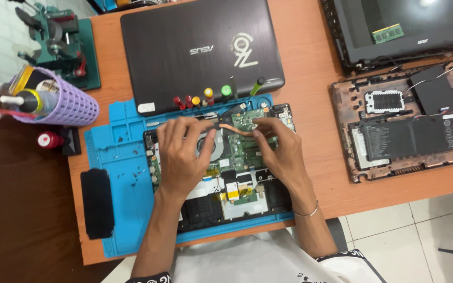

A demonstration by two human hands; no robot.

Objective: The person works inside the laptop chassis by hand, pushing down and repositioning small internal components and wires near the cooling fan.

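Orange wooden desk (310,68) seen from the head camera, with a blue repair mat (121,152) at centre holding an opened laptop base (237,173), where the left hand (182,154) lies palm-down, fingers together, and the right hand (279,149) pinches a copper heat pipe (237,131).
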